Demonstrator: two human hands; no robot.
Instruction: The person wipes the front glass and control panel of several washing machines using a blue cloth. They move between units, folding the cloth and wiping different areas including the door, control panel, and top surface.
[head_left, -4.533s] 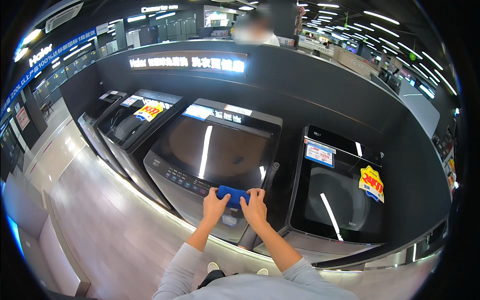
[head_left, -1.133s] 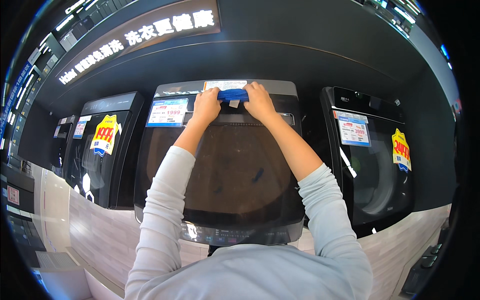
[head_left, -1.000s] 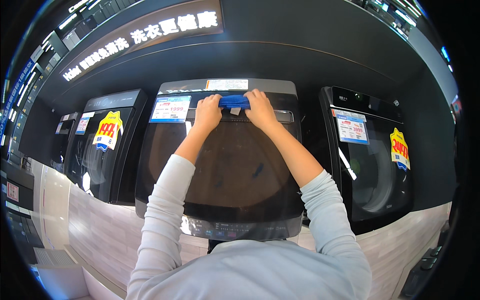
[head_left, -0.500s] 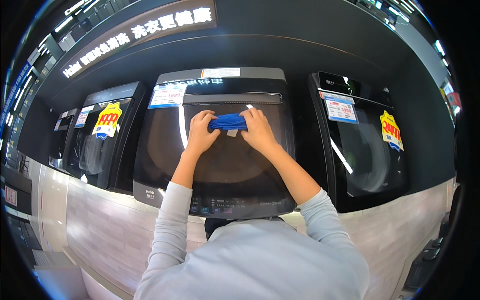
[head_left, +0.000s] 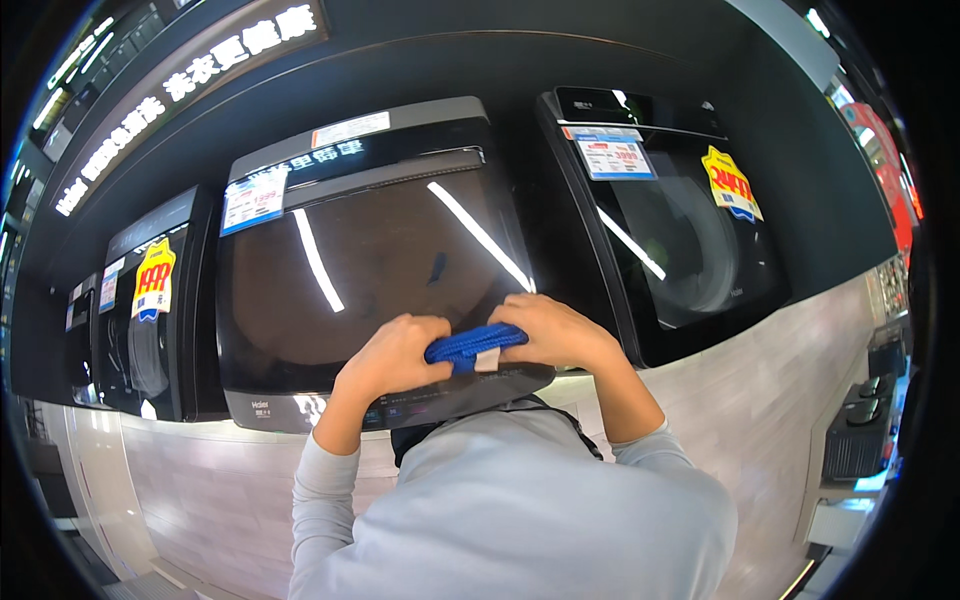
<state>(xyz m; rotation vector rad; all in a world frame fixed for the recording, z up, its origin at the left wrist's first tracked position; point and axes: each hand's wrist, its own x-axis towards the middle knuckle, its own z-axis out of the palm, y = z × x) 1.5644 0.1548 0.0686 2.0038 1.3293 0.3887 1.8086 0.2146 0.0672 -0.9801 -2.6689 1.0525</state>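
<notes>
A folded blue cloth (head_left: 466,346) with a small pale tag is stretched between my two hands, above the front edge of a dark top-loading washing machine (head_left: 350,230). My left hand (head_left: 402,352) grips the cloth's left end with fingers closed. On its right end my right hand (head_left: 556,332) is closed too, thumb and fingers around it. Both hands are near the machine's control strip (head_left: 400,410), close to my body. Whether the cloth touches the lid I cannot tell.
Another dark washing machine (head_left: 690,230) with a yellow price tag (head_left: 732,184) stands to the right. More machines, one with a yellow tag (head_left: 153,280), stand at the left. A dark wall panel (head_left: 520,60) with a lit sign (head_left: 200,80) rises behind. Pale floor (head_left: 220,490) lies nearer me.
Both hands have drawn the blue cloth from the far part of the lid toward my body, to the front edge. My view has shifted and tilted.
</notes>
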